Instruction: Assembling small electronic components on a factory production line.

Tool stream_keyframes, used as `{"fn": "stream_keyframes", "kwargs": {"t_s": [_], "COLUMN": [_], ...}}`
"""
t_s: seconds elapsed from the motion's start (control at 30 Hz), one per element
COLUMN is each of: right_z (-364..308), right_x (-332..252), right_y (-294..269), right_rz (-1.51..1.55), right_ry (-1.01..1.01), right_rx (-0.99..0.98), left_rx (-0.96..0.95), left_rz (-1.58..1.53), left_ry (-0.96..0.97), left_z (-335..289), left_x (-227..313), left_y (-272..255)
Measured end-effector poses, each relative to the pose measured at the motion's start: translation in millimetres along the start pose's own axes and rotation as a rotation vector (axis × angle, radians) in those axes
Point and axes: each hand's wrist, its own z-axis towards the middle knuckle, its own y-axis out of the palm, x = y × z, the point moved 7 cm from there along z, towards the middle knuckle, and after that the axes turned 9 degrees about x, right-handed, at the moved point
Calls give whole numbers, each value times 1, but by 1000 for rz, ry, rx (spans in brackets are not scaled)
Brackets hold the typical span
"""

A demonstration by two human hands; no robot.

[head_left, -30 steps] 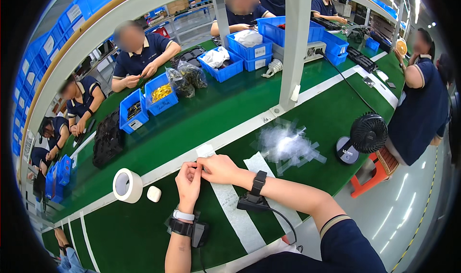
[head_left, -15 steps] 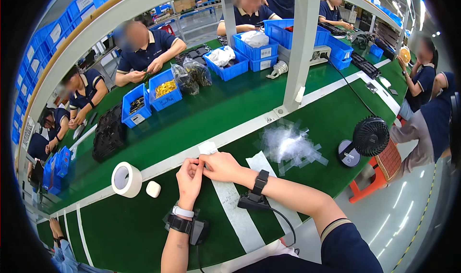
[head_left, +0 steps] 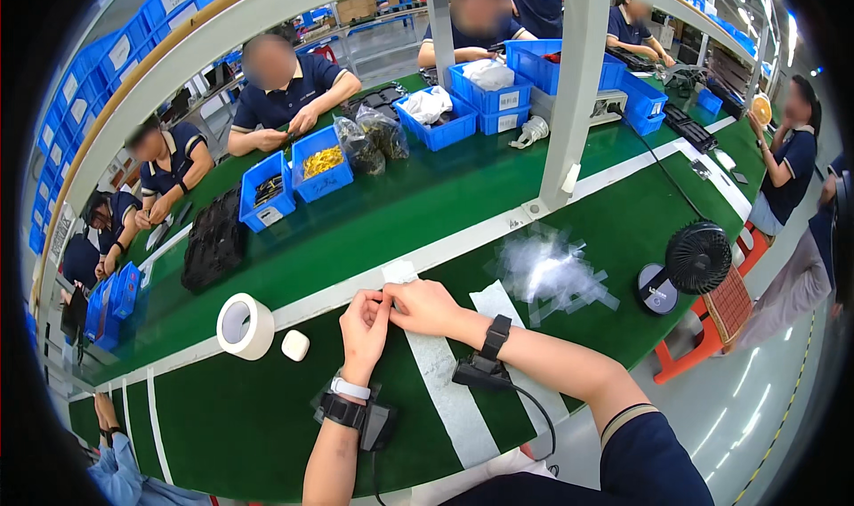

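My left hand [head_left: 363, 330] and my right hand [head_left: 423, 308] meet over the green table, fingertips pinched together. Whatever lies between the fingers is too small or hidden to make out. Beneath my right hand runs a wide white tape strip [head_left: 438, 390] stuck to the tabletop. A roll of cream tape [head_left: 261, 330] stands left of my left hand, with a small white rounded case [head_left: 295, 346] beside it. Off to the right of my hands lies a loose pile of clear film strips [head_left: 556, 279].
A black desk fan [head_left: 697, 259] stands at the table's right edge. A white post [head_left: 574, 105] rises beyond the film pile. Across the table are blue bins [head_left: 265, 214], black plastic parts [head_left: 213, 243] and several people working. An orange stool [head_left: 680, 361] stands at right.
The whole view has shifted slightly, so most things sit farther right in it. My hands stay pinched together. A person by the stool at right has moved away from it.
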Motion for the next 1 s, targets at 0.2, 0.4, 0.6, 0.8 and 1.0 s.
{"fn": "stream_keyframes", "kwargs": {"t_s": [0.2, 0.4, 0.6, 0.8, 1.0], "right_z": [3, 2, 2, 0, 4], "right_x": [-2, 0, -3, -2, -4], "right_y": [2, 0, 0, -1, 0], "right_rz": [-12, -1, -4, 13, 13], "right_ry": [1, 16, 2, 60, -13], "right_rx": [-2, -9, -3, -49, 2], "left_rx": [3, -1, -6, -8, 0], "left_rz": [-5, -4, -1, 11, 8], "left_ry": [1, 7, 5, -11, -1], "left_z": [3, 2, 1, -1, 1], "left_x": [0, 5, 4, -1, 1], "left_y": [-3, 0, -2, -1, -3]}}
